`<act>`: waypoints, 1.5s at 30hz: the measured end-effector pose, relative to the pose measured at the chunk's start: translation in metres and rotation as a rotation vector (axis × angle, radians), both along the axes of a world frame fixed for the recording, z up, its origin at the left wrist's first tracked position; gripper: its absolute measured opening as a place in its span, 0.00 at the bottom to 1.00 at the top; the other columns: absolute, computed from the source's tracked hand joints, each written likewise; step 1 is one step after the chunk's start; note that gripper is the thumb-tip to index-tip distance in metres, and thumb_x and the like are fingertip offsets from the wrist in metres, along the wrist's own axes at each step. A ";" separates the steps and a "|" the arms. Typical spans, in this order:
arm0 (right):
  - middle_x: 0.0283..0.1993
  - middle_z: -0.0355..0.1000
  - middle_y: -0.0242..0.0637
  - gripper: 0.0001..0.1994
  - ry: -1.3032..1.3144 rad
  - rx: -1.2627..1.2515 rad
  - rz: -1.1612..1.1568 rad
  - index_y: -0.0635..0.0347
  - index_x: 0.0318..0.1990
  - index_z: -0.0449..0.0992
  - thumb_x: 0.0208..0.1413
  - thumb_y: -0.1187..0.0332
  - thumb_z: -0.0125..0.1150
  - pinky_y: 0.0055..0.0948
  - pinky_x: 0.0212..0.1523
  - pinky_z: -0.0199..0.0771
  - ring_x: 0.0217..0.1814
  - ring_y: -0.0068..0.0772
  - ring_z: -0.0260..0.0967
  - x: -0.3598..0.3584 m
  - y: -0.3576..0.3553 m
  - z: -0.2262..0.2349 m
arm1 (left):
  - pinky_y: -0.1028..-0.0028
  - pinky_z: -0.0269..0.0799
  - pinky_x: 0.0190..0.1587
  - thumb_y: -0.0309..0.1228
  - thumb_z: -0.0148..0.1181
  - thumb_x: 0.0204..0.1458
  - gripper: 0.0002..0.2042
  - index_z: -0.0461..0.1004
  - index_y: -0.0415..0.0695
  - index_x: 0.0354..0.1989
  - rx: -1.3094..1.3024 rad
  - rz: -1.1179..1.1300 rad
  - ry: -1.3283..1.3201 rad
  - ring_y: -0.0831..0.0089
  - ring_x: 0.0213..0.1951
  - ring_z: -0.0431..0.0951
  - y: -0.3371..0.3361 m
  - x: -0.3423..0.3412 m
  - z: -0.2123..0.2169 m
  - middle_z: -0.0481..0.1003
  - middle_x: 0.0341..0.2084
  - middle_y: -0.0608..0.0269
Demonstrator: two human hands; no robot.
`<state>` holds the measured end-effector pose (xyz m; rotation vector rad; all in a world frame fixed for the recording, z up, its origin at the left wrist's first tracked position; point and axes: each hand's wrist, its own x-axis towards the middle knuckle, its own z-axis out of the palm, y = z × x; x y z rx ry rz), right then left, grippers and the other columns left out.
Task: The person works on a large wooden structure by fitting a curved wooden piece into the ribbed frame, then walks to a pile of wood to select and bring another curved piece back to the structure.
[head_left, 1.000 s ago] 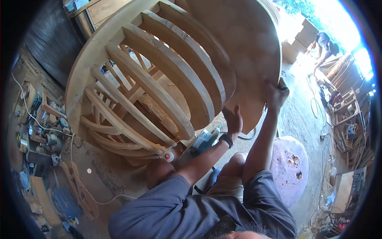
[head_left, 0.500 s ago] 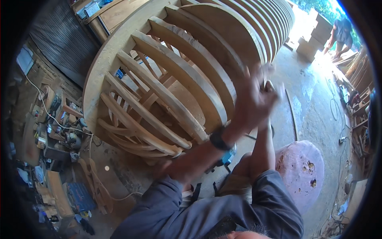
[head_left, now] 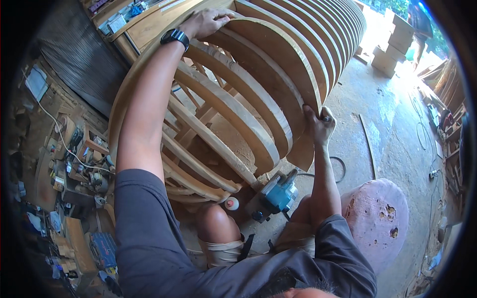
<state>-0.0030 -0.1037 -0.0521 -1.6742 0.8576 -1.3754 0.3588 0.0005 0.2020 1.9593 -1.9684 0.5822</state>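
A broad, curved wooden panel (head_left: pixel 278 42) sits among the ribs of a large rounded wooden frame (head_left: pixel 258 134). My left hand (head_left: pixel 206 22), a dark watch at its wrist, reaches far forward and grips the panel's upper left end beside the frame's rim. At the panel's lower right end my right hand (head_left: pixel 322 124) is closed round the edge, thumb on the near face. Below the ribs, between my knees, a teal power tool (head_left: pixel 278 196) rests on the floor. A small white bottle with a red tip (head_left: pixel 231 203) stands by my left knee.
A worn pink rounded seat (head_left: pixel 377 218) stands at my right. A wooden strip (head_left: pixel 368 146) and a cable (head_left: pixel 338 169) lie on the concrete floor. Tools and wood scraps crowd the left, near a blue case (head_left: pixel 103 248). Another person (head_left: pixel 420 30) stands by cartons at the far right.
My left hand has moved from beside my right hand up to the panel's far left end. My right hand has settled on its lower right edge. The teal tool shows more fully.
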 end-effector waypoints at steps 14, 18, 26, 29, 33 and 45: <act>0.16 0.52 0.35 0.26 0.048 -0.264 -0.150 0.66 0.17 0.60 0.46 0.59 0.73 0.31 0.24 0.52 0.20 0.27 0.48 -0.003 -0.008 -0.005 | 0.67 0.64 0.59 0.60 0.40 0.60 0.30 0.74 0.49 0.53 -0.155 -0.071 0.179 0.65 0.54 0.73 -0.007 0.006 -0.023 0.76 0.50 0.59; 0.16 0.54 0.37 0.25 0.046 -0.256 -0.134 0.66 0.17 0.62 0.48 0.58 0.72 0.32 0.24 0.53 0.20 0.29 0.49 0.002 -0.005 -0.010 | 0.68 0.66 0.57 0.59 0.42 0.60 0.28 0.75 0.50 0.54 -0.141 -0.044 0.124 0.66 0.54 0.74 -0.002 0.029 -0.022 0.76 0.50 0.59; 0.16 0.57 0.38 0.23 0.045 -0.263 -0.109 0.67 0.18 0.64 0.48 0.59 0.71 0.32 0.25 0.56 0.20 0.30 0.51 -0.001 -0.003 -0.014 | 0.68 0.67 0.56 0.60 0.45 0.58 0.28 0.75 0.51 0.54 -0.035 0.034 0.177 0.64 0.51 0.76 0.000 0.010 -0.024 0.78 0.48 0.59; 0.17 0.57 0.38 0.23 0.054 -0.254 -0.102 0.66 0.18 0.65 0.49 0.59 0.71 0.32 0.25 0.56 0.20 0.30 0.51 -0.005 -0.008 -0.020 | 0.67 0.67 0.56 0.61 0.45 0.57 0.29 0.76 0.52 0.53 -0.035 0.060 0.157 0.63 0.52 0.76 -0.001 0.005 -0.023 0.77 0.48 0.60; 0.17 0.58 0.33 0.20 0.049 -0.262 -0.080 0.67 0.21 0.68 0.53 0.59 0.66 0.28 0.24 0.55 0.22 0.22 0.51 -0.004 -0.007 -0.020 | 0.67 0.67 0.57 0.61 0.44 0.57 0.29 0.76 0.52 0.53 -0.027 0.048 0.172 0.62 0.52 0.75 0.000 0.003 -0.024 0.77 0.49 0.60; 0.16 0.57 0.36 0.23 -0.002 -0.260 -0.149 0.66 0.17 0.64 0.49 0.59 0.70 0.31 0.24 0.55 0.20 0.28 0.50 0.002 -0.007 -0.017 | 0.66 0.66 0.58 0.58 0.43 0.60 0.27 0.75 0.51 0.54 -0.083 0.036 0.150 0.61 0.54 0.74 -0.001 0.002 -0.025 0.76 0.51 0.58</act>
